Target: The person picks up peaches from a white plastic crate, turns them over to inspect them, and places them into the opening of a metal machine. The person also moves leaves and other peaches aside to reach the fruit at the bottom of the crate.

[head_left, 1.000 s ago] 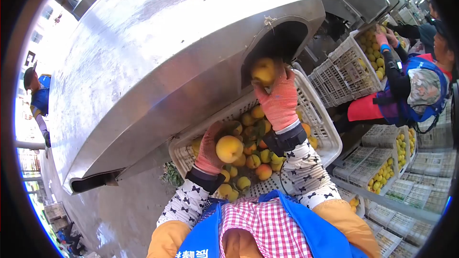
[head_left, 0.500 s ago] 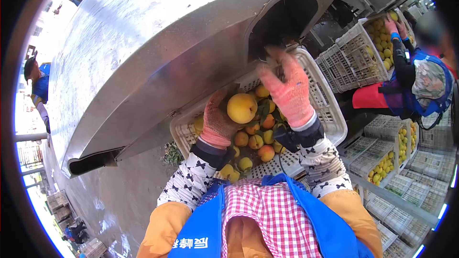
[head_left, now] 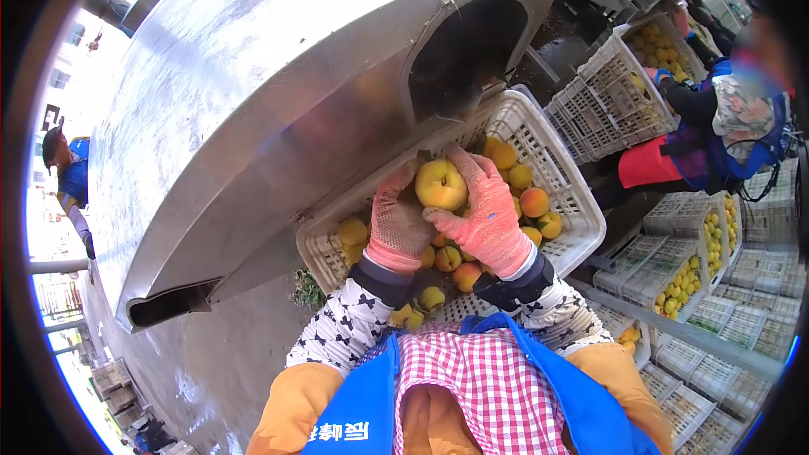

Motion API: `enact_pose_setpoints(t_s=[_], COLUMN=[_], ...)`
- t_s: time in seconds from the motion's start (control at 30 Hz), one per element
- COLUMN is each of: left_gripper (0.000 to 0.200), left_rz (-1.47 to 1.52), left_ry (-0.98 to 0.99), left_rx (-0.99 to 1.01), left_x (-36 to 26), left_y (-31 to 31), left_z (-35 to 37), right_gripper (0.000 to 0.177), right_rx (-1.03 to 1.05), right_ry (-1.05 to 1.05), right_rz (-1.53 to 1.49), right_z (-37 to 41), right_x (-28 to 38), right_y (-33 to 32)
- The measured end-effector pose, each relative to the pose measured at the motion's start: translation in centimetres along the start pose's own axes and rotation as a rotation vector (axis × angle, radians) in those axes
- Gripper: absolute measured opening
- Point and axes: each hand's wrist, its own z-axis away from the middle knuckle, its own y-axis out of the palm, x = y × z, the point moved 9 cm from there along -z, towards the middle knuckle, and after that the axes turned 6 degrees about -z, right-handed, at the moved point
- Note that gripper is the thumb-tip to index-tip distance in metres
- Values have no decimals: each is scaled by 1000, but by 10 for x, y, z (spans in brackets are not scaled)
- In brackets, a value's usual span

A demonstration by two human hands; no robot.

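Observation:
My left hand (head_left: 396, 223), in a pink knit glove, cups a large yellow peach (head_left: 441, 184) from the left. My right hand (head_left: 484, 215), gloved the same, presses on the same peach from the right and below. Both hands hover over a white plastic crate (head_left: 573, 194) with several yellow and orange peaches (head_left: 533, 202) in it. Just above the crate is the dark arched opening (head_left: 459, 55) of a big steel machine.
The steel machine hood (head_left: 278, 93) fills the left and centre. At right a co-worker in a red and blue apron (head_left: 708, 143) reaches into another crate of peaches (head_left: 628, 93). Stacked white crates (head_left: 716, 286), some with small fruit, stand at lower right. Another person (head_left: 67, 177) stands far left.
My right hand came down from the machine's opening, where it had held a peach, and now closes on the peach in my left hand. The left hand rose slightly with its peach.

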Motion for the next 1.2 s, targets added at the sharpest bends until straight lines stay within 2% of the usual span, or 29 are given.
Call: enact_pose_setpoints(t_s=[0.07,0.1,0.13,0.2,0.23,0.3,0.33,0.4,0.43,0.47,0.53,0.57,0.6,0.63,0.67,0.73,0.77,0.8,0.87,0.9,0.93,0.97,1.0,1.03,1.07,1.1,1.13,1.17,1.2], left_gripper=[29,29,29,28,28,36,36,29,22,22,34,34,43,53,53,66,74,74,76,76,78,79,79,80,81,81,81,81,81], left_rz=[-120,-236,-235,-1148,-1144,-791,-791,-232,-358,-358,-597,-581,-821,-1050,-1021,-1841,-2017,-1998,-2360,-2341,-2578,-2810,-2802,-2798,-2775,-2762,-2644,-2517,-2522], left_ry=[26,50,55,279,284,257,259,99,40,39,-130,-142,-283,-436,-451,-454,-487,-487,-583,-587,-605,-614,-617,-746,-883,-899,-724,-552,-552], left_rx=[-30,-64,-63,-113,-108,-116,-114,-193,-378,-379,-655,-674,-655,-622,-639,-435,-310,-318,104,108,299,509,511,670,835,837,645,464,465], left_x=[-3,-5,-5,-19,-16,-10,-13,-6,-1,3,21,27,37,49,57,55,65,68,100,108,121,131,132,137,143,141,134,123,127], left_y=[-2,-4,-5,0,-1,-11,-19,-64,-96,-119,-195,-217,-239,-256,-257,-225,-217,-220,-219,-227,-237,-243,-244,-250,-257,-254,-236,-223,-226], left_z=[-4,-5,-5,-2,-8,-22,-24,-26,-20,-15,12,14,17,27,30,15,12,12,11,17,27,34,30,31,37,37,24,10,10], right_gripper=[80,83,83,86,87,87,88,86,86,85,77,69,69,63,56,41,39,38,34,32,31,31,36,42,42,50,58,70,70], right_rx=[23,-73,-70,-156,-179,-180,-183,-222,-201,-182,-199,-206,-175,-266,-358,-194,-237,-280,-184,-58,70,77,249,421,429,441,446,470,466], right_ry=[-185,-167,-170,-159,-87,-128,-160,-162,-85,-7,-3,-3,22,-233,-507,-226,-228,-231,10,61,109,114,277,440,451,308,159,94,93], right_rz=[-35,-88,-89,148,187,223,253,271,353,434,563,690,695,712,716,-130,-148,-167,-55,161,373,378,578,772,769,823,873,883,880], right_z=[-6,-5,-6,-8,-11,-29,-41,-73,-89,-105,-132,-141,-149,-153,-146,-141,-129,-117,-91,-75,-62,-53,-41,-28,-23,-26,-32,-39,-47], right_x=[8,9,13,24,16,13,11,1,-8,-17,-20,-26,-38,-21,0,-9,-18,-33,-98,-122,-145,-162,-195,-223,-235,-234,-231,-236,-247], right_y=[-4,-12,-11,-17,-16,-17,-16,-19,-16,-13,7,15,15,7,-2,-41,-56,-69,-68,-64,-57,-56,-47,-40,-37,-28,-19,-5,5])
